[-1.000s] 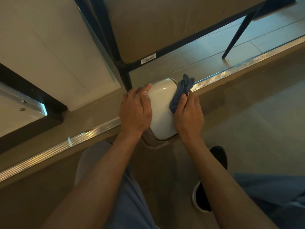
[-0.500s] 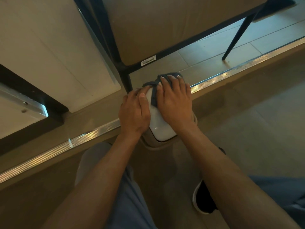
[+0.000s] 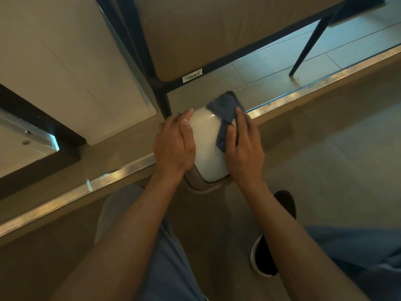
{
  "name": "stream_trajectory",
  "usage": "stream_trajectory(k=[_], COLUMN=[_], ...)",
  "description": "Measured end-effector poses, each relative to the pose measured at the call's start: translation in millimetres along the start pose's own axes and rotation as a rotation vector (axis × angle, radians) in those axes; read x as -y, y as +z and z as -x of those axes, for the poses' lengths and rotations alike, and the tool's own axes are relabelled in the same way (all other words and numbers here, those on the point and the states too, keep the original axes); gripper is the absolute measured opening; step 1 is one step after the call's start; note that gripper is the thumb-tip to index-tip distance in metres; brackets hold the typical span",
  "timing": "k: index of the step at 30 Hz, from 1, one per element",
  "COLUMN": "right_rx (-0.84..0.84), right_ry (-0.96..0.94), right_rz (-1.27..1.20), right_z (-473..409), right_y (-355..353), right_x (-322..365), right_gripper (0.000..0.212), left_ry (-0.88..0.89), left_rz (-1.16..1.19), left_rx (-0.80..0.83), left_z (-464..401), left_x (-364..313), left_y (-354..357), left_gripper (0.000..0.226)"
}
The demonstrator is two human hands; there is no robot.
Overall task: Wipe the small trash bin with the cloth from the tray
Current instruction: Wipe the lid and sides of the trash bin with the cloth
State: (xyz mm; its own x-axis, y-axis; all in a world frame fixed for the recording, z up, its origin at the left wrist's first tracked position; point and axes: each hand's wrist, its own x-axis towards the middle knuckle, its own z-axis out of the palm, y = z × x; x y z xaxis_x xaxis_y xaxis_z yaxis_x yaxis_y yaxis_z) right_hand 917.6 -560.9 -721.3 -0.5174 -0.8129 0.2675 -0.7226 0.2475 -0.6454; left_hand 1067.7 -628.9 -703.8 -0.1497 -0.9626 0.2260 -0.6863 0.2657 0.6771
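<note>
The small trash bin (image 3: 207, 146) stands on the floor in front of me, seen from above, with a glossy white lid and a beige body below it. My left hand (image 3: 173, 144) grips its left side, fingers curled over the far edge. My right hand (image 3: 245, 146) presses a dark blue cloth (image 3: 225, 111) against the lid's right side and far right corner. Part of the cloth is hidden under my fingers. No tray is in view.
A black table leg (image 3: 161, 98) stands just behind the bin at its left, under a tan tabletop (image 3: 217, 29). A metal floor strip (image 3: 303, 92) runs diagonally past the bin. Another thin black leg (image 3: 308, 44) stands far right. My shoe (image 3: 271, 235) rests right of the bin.
My right hand with the cloth has slid from the lid's top far edge back to its right side. The left hand has stayed on the left side.
</note>
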Motion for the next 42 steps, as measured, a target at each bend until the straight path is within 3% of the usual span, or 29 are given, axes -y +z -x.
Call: stream_trajectory(k=[4, 7, 10, 13, 15, 18, 21, 24, 28, 31, 35, 39, 42], right_rx=[0.079, 0.230, 0.428, 0.466, 0.416, 0.190, 0.025, -0.035, 0.113, 0.184, -0.058, -0.157, -0.142], right_ry=[0.262, 0.347, 0.195, 0.112, 0.162, 0.338, 0.319, 0.396, 0.523, 0.440, 0.229, 0.335, 0.350], right_rz=[-0.136, -0.043, 0.201, 0.157, -0.062, -0.329, -0.236, -0.149, -0.061, -0.022, -0.077, -0.163, -0.152], right_z=[-14, -57, -92, -98, -80, -28, 9, -3, -53, -68, -22, 16, 7], right_y=[-8, -15, -12, -13, -21, -25, -12, -5, -16, -16, 0, 9, 11], right_x=[3, 14, 22, 16, 7, -6, -15, -1, 21, 32, 12, -9, -4], right_gripper=[0.049, 0.043, 0.039, 0.038, 0.042, 0.045, 0.041, 0.044, 0.049, 0.048, 0.045, 0.051, 0.050], left_ry=[0.011, 0.001, -0.012, -0.023, -0.027, -0.033, -0.027, -0.019, -0.015, -0.029, -0.040, -0.041, -0.033], left_rz=[-0.016, -0.021, -0.023, -0.023, -0.023, -0.038, -0.041, -0.037, -0.047, -0.039, -0.033, -0.039, -0.053], left_rx=[0.006, 0.001, 0.003, -0.003, -0.008, -0.008, -0.019, -0.022, -0.024, -0.030, -0.039, -0.050, -0.037], left_z=[-1, 1, 1, 1, 2, 2, 2, 2, 3, 4, 4, 4, 2], left_x=[0, -4, -6, -5, -6, -7, -7, -7, -7, -7, -9, -9, -8], left_y=[1, 2, 2, 3, 3, 3, 2, 2, 5, 7, 7, 7, 7], left_gripper=[0.057, 0.058, 0.058, 0.058, 0.055, 0.052, 0.052, 0.052, 0.056, 0.058, 0.057, 0.055, 0.055])
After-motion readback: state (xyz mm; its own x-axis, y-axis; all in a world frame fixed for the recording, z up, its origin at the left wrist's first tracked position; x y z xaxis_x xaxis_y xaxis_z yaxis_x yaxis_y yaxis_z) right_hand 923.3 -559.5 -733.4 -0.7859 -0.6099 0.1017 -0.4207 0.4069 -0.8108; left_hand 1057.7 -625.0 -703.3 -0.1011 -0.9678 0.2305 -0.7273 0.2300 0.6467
